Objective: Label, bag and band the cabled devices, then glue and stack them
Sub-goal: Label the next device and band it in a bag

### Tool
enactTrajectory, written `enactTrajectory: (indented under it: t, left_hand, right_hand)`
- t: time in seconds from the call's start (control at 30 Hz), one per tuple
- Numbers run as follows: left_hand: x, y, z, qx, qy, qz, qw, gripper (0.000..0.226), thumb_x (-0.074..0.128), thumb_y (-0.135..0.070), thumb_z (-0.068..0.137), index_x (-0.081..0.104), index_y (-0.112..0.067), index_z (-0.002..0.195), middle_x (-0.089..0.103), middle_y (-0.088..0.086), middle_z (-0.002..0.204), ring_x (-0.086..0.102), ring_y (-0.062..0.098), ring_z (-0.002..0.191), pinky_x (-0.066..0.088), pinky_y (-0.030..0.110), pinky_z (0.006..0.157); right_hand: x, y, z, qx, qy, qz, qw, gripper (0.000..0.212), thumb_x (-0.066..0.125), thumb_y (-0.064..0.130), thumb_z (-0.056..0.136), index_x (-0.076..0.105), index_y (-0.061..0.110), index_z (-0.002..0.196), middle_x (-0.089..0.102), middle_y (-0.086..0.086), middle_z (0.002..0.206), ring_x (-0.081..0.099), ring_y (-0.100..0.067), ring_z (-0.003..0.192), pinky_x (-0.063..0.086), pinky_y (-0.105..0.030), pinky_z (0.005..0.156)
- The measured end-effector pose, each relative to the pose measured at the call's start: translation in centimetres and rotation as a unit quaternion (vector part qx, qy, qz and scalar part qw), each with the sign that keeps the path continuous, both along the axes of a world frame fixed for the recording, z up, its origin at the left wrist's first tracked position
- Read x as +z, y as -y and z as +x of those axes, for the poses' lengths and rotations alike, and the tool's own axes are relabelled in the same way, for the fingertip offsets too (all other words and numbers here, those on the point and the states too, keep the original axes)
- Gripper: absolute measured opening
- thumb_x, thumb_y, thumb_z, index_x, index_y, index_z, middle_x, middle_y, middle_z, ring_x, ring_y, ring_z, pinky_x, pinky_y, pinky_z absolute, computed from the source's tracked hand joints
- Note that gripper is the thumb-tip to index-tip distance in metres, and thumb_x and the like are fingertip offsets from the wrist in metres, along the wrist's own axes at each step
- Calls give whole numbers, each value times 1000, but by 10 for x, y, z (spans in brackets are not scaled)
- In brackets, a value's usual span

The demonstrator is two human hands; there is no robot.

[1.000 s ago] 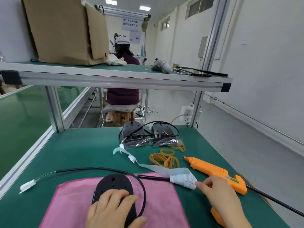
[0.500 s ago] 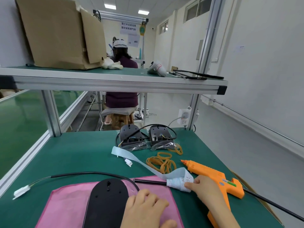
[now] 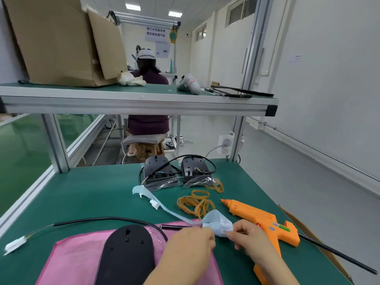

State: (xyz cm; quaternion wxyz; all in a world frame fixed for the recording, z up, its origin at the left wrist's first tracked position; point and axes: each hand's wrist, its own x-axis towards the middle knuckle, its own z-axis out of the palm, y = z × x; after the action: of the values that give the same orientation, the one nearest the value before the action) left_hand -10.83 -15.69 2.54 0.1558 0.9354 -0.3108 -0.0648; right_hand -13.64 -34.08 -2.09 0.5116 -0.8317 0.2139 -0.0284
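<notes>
Low in the middle of the frame, the left hand has come off the black device, where it rested a second ago, and crossed to the label strip. The right hand, which only touched the strip's near end then, now pinches it. Both grips are closed on that curled end, thumb against fingertips. The left takes the pale backing and the right the printed white label; nothing else is held. I judge a label is being peeled, to go on the device or its cable, so labelling is the step in hand. Bagging, banding and gluing of this unit are not yet done.

The device lies untouched, flat on a pink cloth at the lower centre. It is a matte oval shell of hard plastic with small holes. Its round black cable arcs left to a white connector. The strip is thin, glossy, pale-blue paper that twists up the green desk. Tan rubber bands lie in loose loops beside an orange plastic glue gun. Farther up, two bagged devices sit in crinkled clear film.
</notes>
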Motion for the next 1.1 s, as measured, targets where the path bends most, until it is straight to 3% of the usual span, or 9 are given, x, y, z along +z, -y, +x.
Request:
enactTrajectory:
  t: [0.13, 0.3, 0.47, 0.53, 0.63, 0.73, 0.83, 0.9, 1.1]
  left_hand:
    - [-3, 23, 22, 70, -12, -96, 993, 21, 43, -23, 99, 47, -19, 119, 62, 4, 116, 55, 26, 108, 44, 37, 88]
    - [-30, 43, 33, 118, -166, -255, 945, 28, 61, -21, 90, 44, -25, 112, 54, -9, 85, 52, 11, 79, 41, 24, 71]
    - [-44, 45, 32, 127, -174, -322, 922, 29, 58, -11, 89, 45, -25, 111, 50, -9, 76, 47, 6, 69, 39, 20, 66]
    - [-44, 43, 28, 119, -122, -325, 930, 32, 58, -11, 89, 45, -27, 114, 53, -11, 88, 51, 6, 78, 44, 20, 74]
    - [-42, 38, 19, 48, 57, -288, 955, 31, 56, -17, 90, 53, -30, 118, 47, -14, 114, 47, 5, 104, 40, 19, 91]
    - [-42, 34, 12, -12, 142, -228, 963, 25, 53, -24, 91, 62, -32, 113, 48, -11, 117, 45, 10, 107, 39, 22, 89]
    - [-40, 32, 11, -28, 196, -171, 965, 22, 80, -29, 67, 73, -36, 87, 61, -12, 91, 61, 11, 83, 51, 22, 66]
    - [-34, 33, 10, -33, 221, -145, 964, 26, 90, -38, 48, 72, -37, 67, 60, -18, 72, 61, 7, 68, 49, 17, 53]
    - [-29, 32, 16, -55, 272, -77, 958, 29, 88, -51, 42, 68, -32, 53, 57, -21, 59, 61, 8, 65, 48, 17, 52]
  right_hand:
    - [0, -2, -3, 12, 10, 33, 999, 11, 72, 15, 82, 64, 8, 83, 61, 4, 60, 51, -3, 48, 36, -16, 48]
    - [0, -6, -4, 38, 25, 62, 997, 5, 71, 11, 82, 67, 10, 84, 63, 5, 57, 51, -4, 46, 34, -11, 43]
    - [-4, -10, -3, 21, 34, 94, 995, 14, 70, 13, 84, 65, 11, 71, 56, 4, 48, 43, -1, 37, 31, -10, 40]
    - [-5, -11, -2, 9, 30, 92, 995, 17, 69, 14, 85, 64, 11, 68, 56, 3, 47, 43, -1, 36, 31, -10, 40]
    - [-6, -11, -1, 5, 32, 95, 995, 17, 69, 14, 85, 62, 11, 69, 56, 3, 48, 44, -2, 37, 32, -11, 41]
    - [-5, -12, -2, 13, 29, 85, 996, 14, 67, 16, 87, 62, 11, 75, 57, 4, 52, 46, -1, 41, 34, -11, 43]
    - [-6, -12, -3, 22, 22, 70, 997, 13, 65, 16, 88, 62, 11, 76, 59, 3, 52, 47, -1, 44, 35, -12, 45]
    - [-5, -11, -3, 24, 21, 69, 997, 13, 64, 15, 88, 63, 12, 76, 59, 2, 51, 46, -1, 43, 34, -12, 45]
    - [-2, -10, -4, 26, 30, 59, 997, 20, 64, 15, 88, 60, 12, 69, 57, 1, 50, 42, 0, 41, 33, -12, 46]
